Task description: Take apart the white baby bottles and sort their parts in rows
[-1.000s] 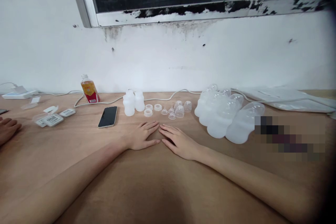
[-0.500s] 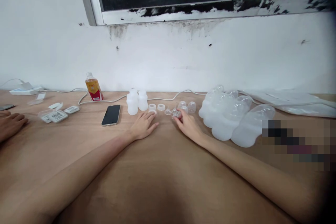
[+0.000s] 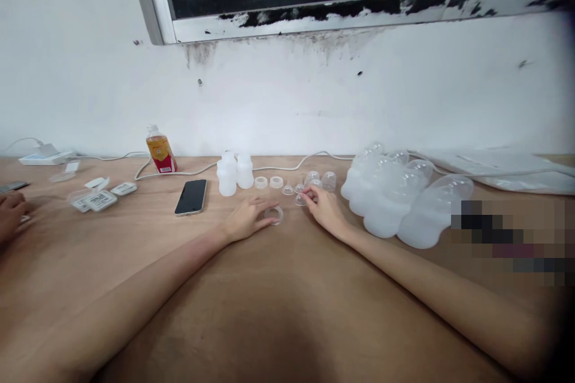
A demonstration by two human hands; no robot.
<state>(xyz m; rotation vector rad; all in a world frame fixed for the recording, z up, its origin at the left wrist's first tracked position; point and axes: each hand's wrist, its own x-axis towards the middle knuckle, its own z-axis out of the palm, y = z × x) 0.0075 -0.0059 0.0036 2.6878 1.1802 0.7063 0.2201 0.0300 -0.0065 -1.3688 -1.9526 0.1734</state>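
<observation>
My left hand [image 3: 247, 218] is closed on a translucent ring [image 3: 275, 214], tilted just above or on the table. Two more rings [image 3: 261, 182] lie behind it, beside a cluster of small white bottles [image 3: 227, 176]. My right hand [image 3: 326, 209] has thumb and forefinger pinched at a small clear nipple [image 3: 300, 199] among several others; whether one is lifted is hard to see. Clear domed caps [image 3: 329, 181] stand just behind my right hand. To its right is a group of large frosted bottles with clear caps [image 3: 381, 215].
A phone [image 3: 191, 197] and a drink bottle [image 3: 161, 149] are left of the small bottles. White labelled cases [image 3: 99, 199] lie farther left, near another person's hand [image 3: 11, 212]. A white cable [image 3: 287, 168] runs along the wall; a plastic bag [image 3: 485, 175] lies back right.
My left hand has drawn a ring toward me and to the right. My right hand has shifted slightly, its fingertips closer together. The other person's hand has moved left.
</observation>
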